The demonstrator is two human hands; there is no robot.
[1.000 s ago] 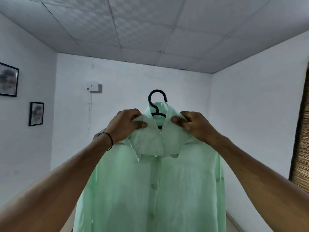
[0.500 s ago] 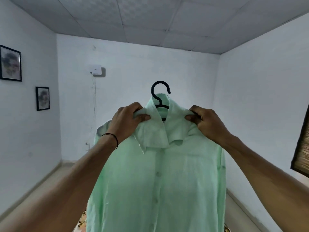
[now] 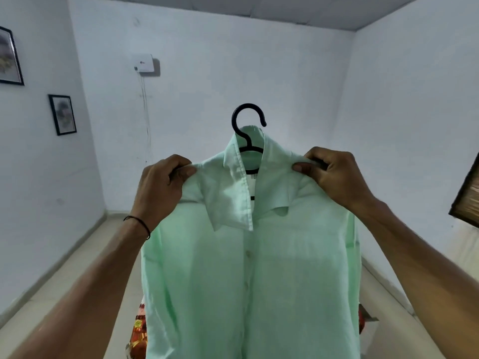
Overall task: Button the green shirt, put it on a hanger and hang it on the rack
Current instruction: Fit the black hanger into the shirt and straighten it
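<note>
Green shirt (image 3: 259,268) hangs on its black hanger (image 3: 245,130) between my hands, left hand (image 3: 160,187) and right hand (image 3: 337,177) each pinching a shoulder.

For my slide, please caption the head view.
Left hand and right hand hold light green shirt on black plastic hanger by its shoulders.

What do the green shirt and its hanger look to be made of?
The green shirt looks like thin woven cotton or linen, matt: light shows through, folds are soft. The hanger is probably plastic: smooth black, thick rounded hook, faint sheen.
</note>
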